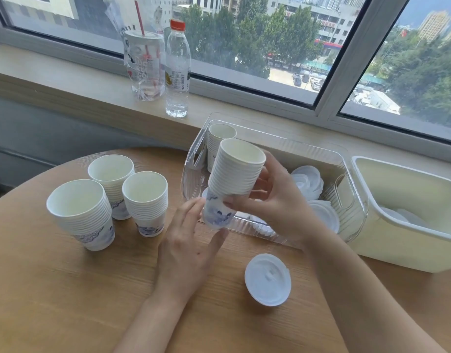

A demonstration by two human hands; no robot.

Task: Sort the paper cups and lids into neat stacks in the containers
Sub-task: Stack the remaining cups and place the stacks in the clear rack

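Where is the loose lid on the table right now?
The lid lies alone on the table at lower centre-right of the head view, just in front of the clear bin and beside the right forearm.

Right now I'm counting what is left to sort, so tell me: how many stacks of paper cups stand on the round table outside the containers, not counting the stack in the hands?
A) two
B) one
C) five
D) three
D: three cup stacks stand on the table left of the clear container: a near one, a far one and a third beside them.
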